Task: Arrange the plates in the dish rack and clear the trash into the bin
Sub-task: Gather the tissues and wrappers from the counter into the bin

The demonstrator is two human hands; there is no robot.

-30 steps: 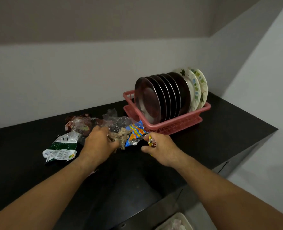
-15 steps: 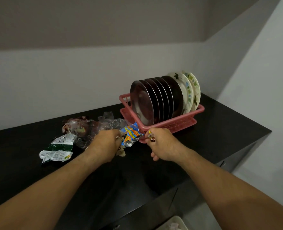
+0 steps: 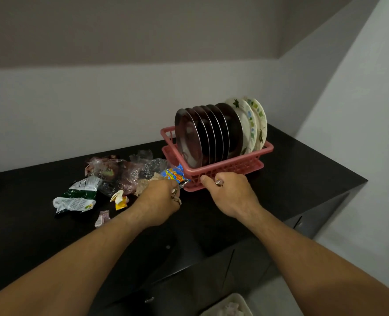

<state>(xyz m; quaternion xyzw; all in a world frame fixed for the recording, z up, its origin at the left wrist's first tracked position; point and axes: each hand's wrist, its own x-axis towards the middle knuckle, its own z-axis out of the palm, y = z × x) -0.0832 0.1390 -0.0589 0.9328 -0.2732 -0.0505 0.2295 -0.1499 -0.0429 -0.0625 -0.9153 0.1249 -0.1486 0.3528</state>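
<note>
A pink dish rack (image 3: 234, 166) stands on the black counter (image 3: 303, 179), holding several dark steel plates (image 3: 202, 137) upright and two white patterned plates (image 3: 250, 124) behind them. Left of the rack lies a heap of trash: clear crumpled plastic (image 3: 125, 172), a green and white packet (image 3: 79, 195), a blue snack wrapper (image 3: 174, 175), a yellow scrap (image 3: 120, 199) and a small pink scrap (image 3: 102, 217). My left hand (image 3: 159, 201) grips crumpled scraps at the heap's right edge. My right hand (image 3: 230, 192) is fisted around a small wrapper by the rack's front corner.
White walls close the counter at the back and right. The counter's front edge drops to dark cabinet doors (image 3: 211, 270). A pale bin rim (image 3: 230, 306) shows at the bottom of the view, below the counter.
My left hand has slid right and nearer, uncovering the yellow and pink scraps on the counter. My right hand has moved up against the rack's front corner.
</note>
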